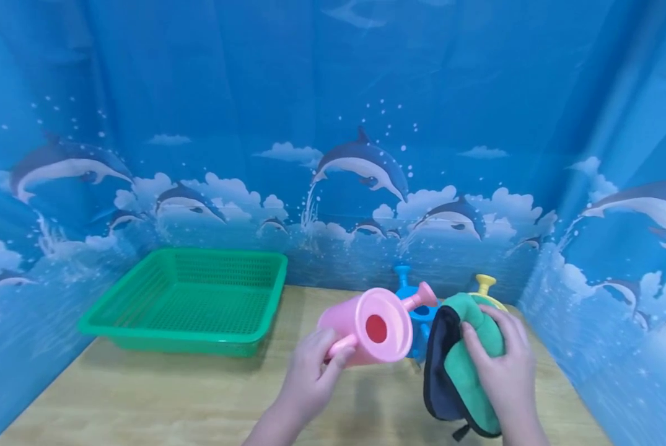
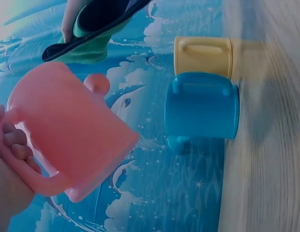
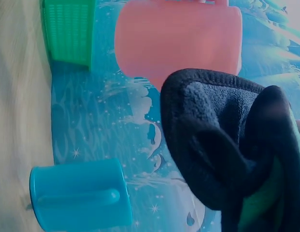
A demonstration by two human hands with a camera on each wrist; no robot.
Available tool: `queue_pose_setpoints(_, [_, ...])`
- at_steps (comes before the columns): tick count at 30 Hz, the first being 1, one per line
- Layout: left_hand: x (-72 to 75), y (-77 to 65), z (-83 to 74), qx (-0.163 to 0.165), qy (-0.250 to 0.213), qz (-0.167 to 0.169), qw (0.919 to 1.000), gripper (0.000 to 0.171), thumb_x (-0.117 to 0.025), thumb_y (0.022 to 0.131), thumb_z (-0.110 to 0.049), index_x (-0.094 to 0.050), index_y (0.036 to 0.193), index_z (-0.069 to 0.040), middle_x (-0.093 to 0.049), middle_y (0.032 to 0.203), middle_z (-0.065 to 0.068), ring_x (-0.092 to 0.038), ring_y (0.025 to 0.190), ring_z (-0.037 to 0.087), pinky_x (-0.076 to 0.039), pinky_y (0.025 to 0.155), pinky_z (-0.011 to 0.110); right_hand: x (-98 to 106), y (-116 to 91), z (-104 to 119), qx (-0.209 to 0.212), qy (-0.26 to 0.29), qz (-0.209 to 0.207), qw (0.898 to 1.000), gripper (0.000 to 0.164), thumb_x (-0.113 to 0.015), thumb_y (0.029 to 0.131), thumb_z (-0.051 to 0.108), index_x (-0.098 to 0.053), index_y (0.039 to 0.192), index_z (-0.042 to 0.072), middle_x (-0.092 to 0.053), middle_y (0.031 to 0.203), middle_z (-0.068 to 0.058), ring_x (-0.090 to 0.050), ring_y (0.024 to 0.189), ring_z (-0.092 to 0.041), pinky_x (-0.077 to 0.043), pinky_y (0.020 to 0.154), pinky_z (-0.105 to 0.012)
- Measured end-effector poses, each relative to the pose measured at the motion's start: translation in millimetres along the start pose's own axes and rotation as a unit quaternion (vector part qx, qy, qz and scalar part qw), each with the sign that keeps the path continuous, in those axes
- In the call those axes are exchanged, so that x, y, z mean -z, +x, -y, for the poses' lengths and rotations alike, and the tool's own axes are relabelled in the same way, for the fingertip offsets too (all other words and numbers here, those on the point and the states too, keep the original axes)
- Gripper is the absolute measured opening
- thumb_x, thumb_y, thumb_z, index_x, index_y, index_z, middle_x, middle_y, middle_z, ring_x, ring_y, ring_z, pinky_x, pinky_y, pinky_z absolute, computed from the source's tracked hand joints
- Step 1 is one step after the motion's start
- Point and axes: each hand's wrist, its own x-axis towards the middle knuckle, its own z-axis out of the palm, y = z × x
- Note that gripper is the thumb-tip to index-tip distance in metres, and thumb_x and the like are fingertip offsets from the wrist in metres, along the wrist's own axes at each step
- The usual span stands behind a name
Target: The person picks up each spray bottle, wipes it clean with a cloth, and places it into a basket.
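My left hand (image 1: 313,371) grips the handle of a pink watering can (image 1: 338,316), held up above the table with its round top facing me and its spout pointing right. In the left wrist view the fingers curl through the handle of the pink can (image 2: 77,125). My right hand (image 1: 505,365) holds a folded cloth (image 1: 466,359), green on one side and dark grey on the other with a black edge. In the right wrist view the dark side of the cloth (image 3: 203,140) hangs just beside the pink can, and most of that hand is hidden.
Behind the cloth stand a blue watering can (image 2: 203,108) and a yellow watering can (image 2: 203,55), side by side on the wooden table (image 1: 160,396). A green plastic basket (image 1: 182,341) sits at the back left. A dolphin-print curtain (image 1: 254,93) surrounds the table.
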Motion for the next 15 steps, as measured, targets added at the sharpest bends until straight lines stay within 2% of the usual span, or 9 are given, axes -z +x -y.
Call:
queue_pose_setpoints(3, [1.3,-2.9,1.1,-0.028,0.023,0.003,0.9993,0.030,-0.057,0.098,-0.027,-0.044,0.073,-0.016,-0.038,0.063,-0.007,-0.035,0.064,-0.001,-0.033,0.060,0.011,5,0,0,0.002,-0.008,0.004,1.000,0.034,-0.072,0.084,0.011,-0.065,0.118,0.007,-0.058,0.121,-0.010,-0.040,0.103,0.008,-0.035,0.081,-0.029])
queue_pose_setpoints(6, [2.2,-5.1,2.4,-0.055,0.043,0.012,0.9975,0.033,-0.054,0.099,-0.032,-0.043,0.072,-0.017,-0.038,0.062,-0.007,-0.033,0.064,0.000,-0.030,0.062,0.010,11,4,1,0.011,-0.024,0.010,1.000,0.034,-0.072,0.085,0.012,-0.065,0.118,0.007,-0.057,0.123,-0.010,-0.047,0.109,-0.007,-0.034,0.083,-0.028])
queue_pose_setpoints(8, [2.4,-5.4,3.9,-0.085,0.059,0.016,0.9945,0.033,-0.051,0.100,-0.034,-0.043,0.072,-0.018,-0.038,0.063,-0.007,-0.033,0.064,0.001,-0.030,0.063,0.010,16,7,3,0.024,-0.036,0.015,0.999,0.035,-0.072,0.085,0.013,-0.065,0.118,0.007,-0.057,0.125,-0.012,-0.049,0.112,-0.019,-0.034,0.084,-0.029])
queue_pose_setpoints(11, [2.7,-4.2,6.7,-0.137,0.087,0.017,0.9866,0.035,-0.047,0.101,-0.036,-0.043,0.072,-0.018,-0.038,0.064,-0.008,-0.034,0.064,0.003,-0.031,0.064,0.011,22,12,5,0.050,-0.052,0.024,0.997,0.035,-0.072,0.084,0.014,-0.065,0.118,0.007,-0.058,0.124,-0.013,-0.051,0.113,-0.030,-0.035,0.084,-0.034])
queue_pose_setpoints(15, [4.9,-0.2,9.1,-0.188,0.124,0.023,0.9741,0.038,-0.040,0.103,-0.040,-0.042,0.072,-0.017,-0.038,0.066,-0.008,-0.036,0.065,0.006,-0.034,0.067,0.016,27,18,12,0.087,-0.066,0.045,0.993,0.035,-0.073,0.084,0.016,-0.065,0.118,0.009,-0.057,0.123,-0.015,-0.051,0.114,-0.035,-0.039,0.086,-0.046])
